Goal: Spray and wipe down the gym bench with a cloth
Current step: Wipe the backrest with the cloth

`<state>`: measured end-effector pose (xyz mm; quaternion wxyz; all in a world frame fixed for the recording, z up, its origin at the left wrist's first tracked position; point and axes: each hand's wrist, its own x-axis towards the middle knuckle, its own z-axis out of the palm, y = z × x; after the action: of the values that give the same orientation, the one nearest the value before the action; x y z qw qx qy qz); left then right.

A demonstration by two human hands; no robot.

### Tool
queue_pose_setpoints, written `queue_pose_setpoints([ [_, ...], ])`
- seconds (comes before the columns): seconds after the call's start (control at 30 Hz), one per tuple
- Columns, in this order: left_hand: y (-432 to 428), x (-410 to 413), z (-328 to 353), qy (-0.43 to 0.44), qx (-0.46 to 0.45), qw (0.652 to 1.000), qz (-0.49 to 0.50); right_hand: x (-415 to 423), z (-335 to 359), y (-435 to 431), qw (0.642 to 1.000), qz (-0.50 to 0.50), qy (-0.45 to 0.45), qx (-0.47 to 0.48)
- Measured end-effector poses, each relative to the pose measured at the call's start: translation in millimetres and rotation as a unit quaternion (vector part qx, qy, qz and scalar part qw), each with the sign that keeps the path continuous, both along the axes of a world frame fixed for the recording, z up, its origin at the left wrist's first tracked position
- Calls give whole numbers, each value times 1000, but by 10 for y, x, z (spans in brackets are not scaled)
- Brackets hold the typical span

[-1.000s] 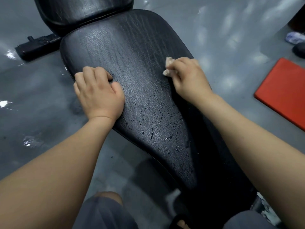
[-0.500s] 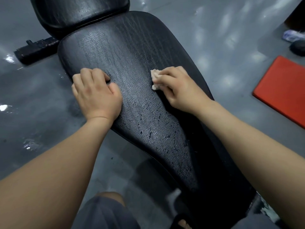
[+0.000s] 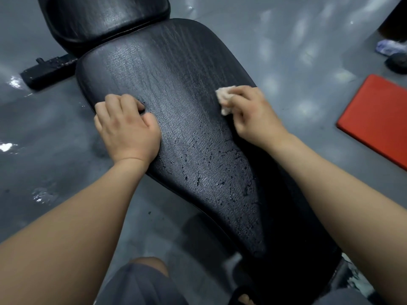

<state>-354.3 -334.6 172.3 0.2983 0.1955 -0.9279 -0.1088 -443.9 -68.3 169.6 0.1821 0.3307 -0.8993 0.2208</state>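
Looking down along the black gym bench (image 3: 176, 84), running diagonally over the grey floor (image 3: 55, 133); losing its near end in deep shadow and its back pad (image 3: 105, 20) past the top edge. Noticing wet droplets (image 3: 220, 168) beading on the cracked nearer half of the seat. Making out a red mat (image 3: 378, 115) lying on the floor to the right, cut off by the frame edge, and a black bar (image 3: 48, 70) lying beyond the bench's left side. Failing to tell what the blurred bluish thing (image 3: 389, 48) and the dark lump (image 3: 398, 62) at far right are. Bracing with the left hand (image 3: 130, 126), clenched into a fist on the seat's left edge, fingertips tucked out of sight, grasping nothing visible. Pinching a small pale cloth (image 3: 224, 97) in the right hand (image 3: 253, 115), pressing it on the seat near its right edge, and hiding most of it under the fingers.
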Motion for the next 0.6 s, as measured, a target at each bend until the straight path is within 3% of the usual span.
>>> queue_pose_setpoints([
  [0.13,1,2,-4,3,-2,1000,3,-71,-108,174,988,-153,-6,-9],
  [0.33,12,1,-2,6,-2,1000,5,-263,-194,231,970,-240,-35,-20],
  [0.6,9,13,-3,1,3,1000,5,-587,-27,93,978,-184,-82,-53],
])
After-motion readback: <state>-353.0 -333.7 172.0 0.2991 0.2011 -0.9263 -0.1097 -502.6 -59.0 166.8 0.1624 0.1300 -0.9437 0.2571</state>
